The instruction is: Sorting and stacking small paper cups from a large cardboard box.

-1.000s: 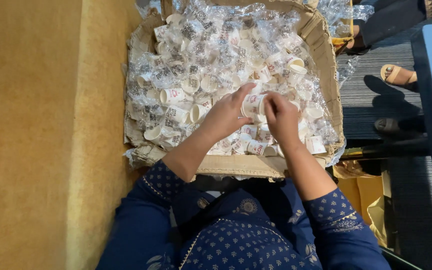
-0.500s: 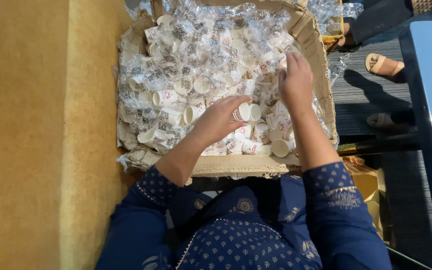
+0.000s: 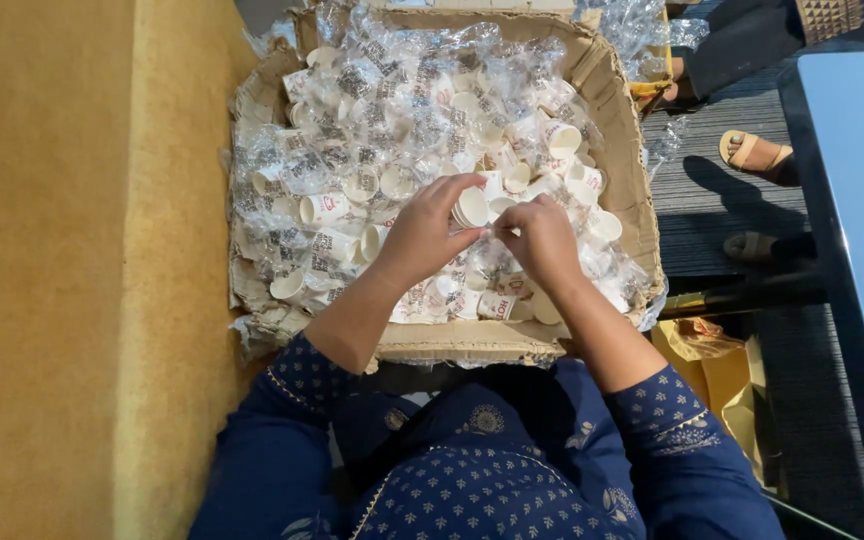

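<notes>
Right hand (image 3: 544, 238) back at frame centre from the box's upper right, both pinching one wrapped small cup (image 3: 471, 206) with left hand (image 3: 422, 235) (over the cardboard box (image 3: 624, 120)).

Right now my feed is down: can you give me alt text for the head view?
Left hand holds a small white paper cup over a cardboard box full of plastic-wrapped cups; the right hand touches clear wrap beside it.
</notes>
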